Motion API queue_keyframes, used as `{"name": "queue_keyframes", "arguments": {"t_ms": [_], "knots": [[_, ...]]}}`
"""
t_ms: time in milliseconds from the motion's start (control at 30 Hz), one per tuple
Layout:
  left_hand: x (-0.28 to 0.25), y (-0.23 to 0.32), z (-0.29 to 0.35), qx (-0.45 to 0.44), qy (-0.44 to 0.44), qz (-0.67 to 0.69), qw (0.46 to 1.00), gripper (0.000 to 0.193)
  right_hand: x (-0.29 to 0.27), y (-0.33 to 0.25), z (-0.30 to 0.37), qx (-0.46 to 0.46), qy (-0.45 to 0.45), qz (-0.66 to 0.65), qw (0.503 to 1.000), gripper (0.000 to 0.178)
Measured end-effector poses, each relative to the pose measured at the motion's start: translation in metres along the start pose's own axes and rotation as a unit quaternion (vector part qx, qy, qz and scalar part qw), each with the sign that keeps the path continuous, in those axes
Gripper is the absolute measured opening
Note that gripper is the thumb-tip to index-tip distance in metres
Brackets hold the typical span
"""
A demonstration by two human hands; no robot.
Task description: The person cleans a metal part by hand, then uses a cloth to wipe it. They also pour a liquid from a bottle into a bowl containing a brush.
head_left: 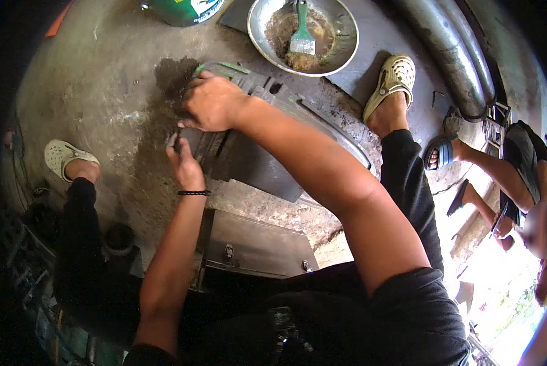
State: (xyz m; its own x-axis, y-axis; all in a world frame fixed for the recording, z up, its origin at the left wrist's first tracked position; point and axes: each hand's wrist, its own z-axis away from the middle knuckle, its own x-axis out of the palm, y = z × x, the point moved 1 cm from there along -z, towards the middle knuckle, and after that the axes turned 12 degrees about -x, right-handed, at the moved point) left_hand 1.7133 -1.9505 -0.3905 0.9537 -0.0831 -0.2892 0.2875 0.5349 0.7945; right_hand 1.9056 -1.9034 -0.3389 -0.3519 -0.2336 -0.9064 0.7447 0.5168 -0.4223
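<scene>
Handling looks under way, what remains unclear: the left hand (186, 166) and right hand (215, 105) grip one end of a dark-grey, boxy, seemingly plastic part (249, 155) beneath them. Beyond them, a green-handled flat brush (302, 41) rests in a round, silvery metal basin (345, 38).

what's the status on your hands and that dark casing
Left hand and right hand at left end of dark casing. Casing on floor. Basin with brush apart from both hands.
</scene>
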Motion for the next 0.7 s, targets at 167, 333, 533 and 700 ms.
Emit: {"name": "queue_keyframes", "arguments": {"t_ms": [167,333,533,700], "knots": [[0.004,-0.011,-0.010,0.068,-0.046,-0.043,0.996,0.050,-0.006,-0.007,-0.005,0.073,-0.033,0.009,0.997,0.056],[-0.001,-0.004,-0.022,-0.019,-0.130,0.058,0.990,0.056,-0.031,-0.089,0.021,0.128,0.115,0.035,0.984,0.046],[-0.022,0.040,-0.008,0.072,-0.083,-0.337,0.935,0.063,-0.111,-0.152,0.129,0.392,0.219,-0.120,0.886,0.051],[-0.036,0.088,0.020,0.158,-0.060,-0.434,0.885,0.061,-0.200,-0.240,0.266,0.342,0.569,-0.254,0.703,0.036]]}}
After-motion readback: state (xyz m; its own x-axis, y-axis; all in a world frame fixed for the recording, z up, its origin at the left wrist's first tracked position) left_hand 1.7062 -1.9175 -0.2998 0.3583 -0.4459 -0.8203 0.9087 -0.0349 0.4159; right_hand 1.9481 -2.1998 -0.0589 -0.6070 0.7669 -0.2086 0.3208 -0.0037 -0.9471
